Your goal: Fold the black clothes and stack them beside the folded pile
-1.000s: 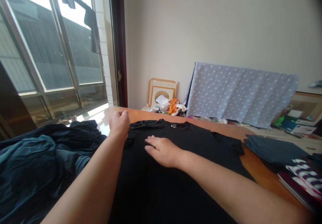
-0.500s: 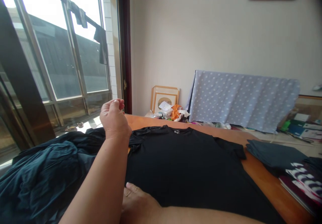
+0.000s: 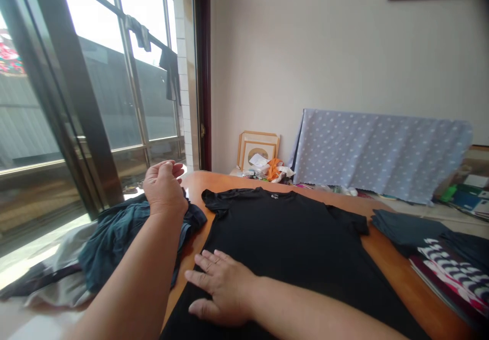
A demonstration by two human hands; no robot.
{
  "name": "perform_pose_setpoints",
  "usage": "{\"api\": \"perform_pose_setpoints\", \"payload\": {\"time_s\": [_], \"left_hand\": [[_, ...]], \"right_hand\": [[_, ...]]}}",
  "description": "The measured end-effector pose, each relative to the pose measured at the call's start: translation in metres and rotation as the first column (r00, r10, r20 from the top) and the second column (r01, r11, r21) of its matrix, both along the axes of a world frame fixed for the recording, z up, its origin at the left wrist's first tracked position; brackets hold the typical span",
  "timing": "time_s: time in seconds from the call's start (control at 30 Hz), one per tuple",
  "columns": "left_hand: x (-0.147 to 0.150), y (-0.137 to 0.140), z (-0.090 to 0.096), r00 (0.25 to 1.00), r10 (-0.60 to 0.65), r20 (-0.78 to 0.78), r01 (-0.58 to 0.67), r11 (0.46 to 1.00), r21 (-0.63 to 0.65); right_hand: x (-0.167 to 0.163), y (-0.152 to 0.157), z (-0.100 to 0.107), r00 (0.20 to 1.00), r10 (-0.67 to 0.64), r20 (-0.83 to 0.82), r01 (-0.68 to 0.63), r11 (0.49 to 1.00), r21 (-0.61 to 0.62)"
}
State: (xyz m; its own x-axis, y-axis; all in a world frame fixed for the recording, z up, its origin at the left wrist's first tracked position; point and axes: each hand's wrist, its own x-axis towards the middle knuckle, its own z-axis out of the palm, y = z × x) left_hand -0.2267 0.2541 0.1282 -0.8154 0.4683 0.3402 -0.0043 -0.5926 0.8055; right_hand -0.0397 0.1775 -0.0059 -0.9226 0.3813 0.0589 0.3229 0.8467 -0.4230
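Observation:
A black T-shirt lies spread out face up, its collar towards the far side and both short sleeves out to the sides. Flat on its left part rests my right hand, palm down with the fingers spread. My left hand is raised at the left with its fingers curled together; its palm is turned away, so whatever it may hold is hidden. Beneath and behind that hand is a heap of crumpled dark blue-green clothes, partly covered by my left forearm.
The orange-brown table has a folded dark garment and a striped garment stacked at its right. Beyond stand a framed picture, some clutter and a polka-dot cloth. Glass doors are on the left.
My right hand has come out from behind my left forearm and now lies spread on the shirt. A strip of table shows between the shirt and the heap. The view has turned slightly left.

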Motion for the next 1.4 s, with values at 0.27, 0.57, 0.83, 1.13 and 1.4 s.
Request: {"api": "perform_pose_setpoints", "payload": {"time_s": [0.27,0.57,0.83,1.13,1.4], "left_hand": [[-0.032,-0.106,-0.041,0.998,0.065,0.028,-0.059,0.984,-0.167],[0.032,-0.167,-0.112,0.834,-0.358,-0.420,0.098,0.845,-0.526],[0.078,-0.221,-0.155,0.269,-0.647,-0.713,-0.274,0.659,-0.701],[0.046,-0.239,-0.157,0.011,-0.669,-0.743,-0.373,0.686,-0.624],[0.071,-0.248,-0.150,0.011,-0.639,-0.769,-0.412,0.698,-0.585]], "right_hand": [[-0.002,-0.017,0.010,0.996,-0.075,0.054,0.072,0.996,0.058],[0.012,-0.090,0.026,0.935,-0.345,-0.081,0.344,0.939,-0.016],[0.070,-0.154,0.019,0.834,-0.540,-0.117,0.528,0.841,-0.114],[0.156,-0.219,0.019,0.653,-0.713,-0.255,0.689,0.699,-0.191],[0.284,-0.237,0.016,0.214,-0.849,-0.483,0.805,0.434,-0.405]]}}
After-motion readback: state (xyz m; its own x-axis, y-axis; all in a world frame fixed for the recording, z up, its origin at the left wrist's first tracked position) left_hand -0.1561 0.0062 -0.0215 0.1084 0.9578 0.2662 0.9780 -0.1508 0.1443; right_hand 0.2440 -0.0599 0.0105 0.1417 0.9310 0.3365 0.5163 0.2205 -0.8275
